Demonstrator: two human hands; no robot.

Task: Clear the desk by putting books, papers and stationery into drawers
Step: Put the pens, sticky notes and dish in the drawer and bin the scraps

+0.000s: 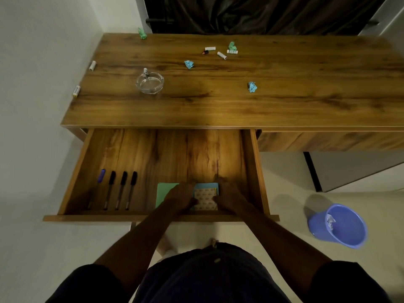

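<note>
The desk's left drawer (74, 171) stands pulled out. Near its front, both hands are on a small tan patterned pad (205, 196) that lies on blue paper. My left hand (181, 199) holds its left edge and my right hand (227, 196) its right edge. A green sheet (165, 192) lies just left of the pad, partly under my left hand. Several pens (121, 189) lie side by side at the drawer's left; the leftmost has a purple cap. How the fingers curl is lost in shadow.
On the wooden desk top (218, 106) are a glass ashtray (149, 82), several white batteries (222, 55) and crumpled blue and green paper balls (252, 87). A blue bucket (337, 226) stands on the floor at right. A dark curtain (262, 14) hangs behind.
</note>
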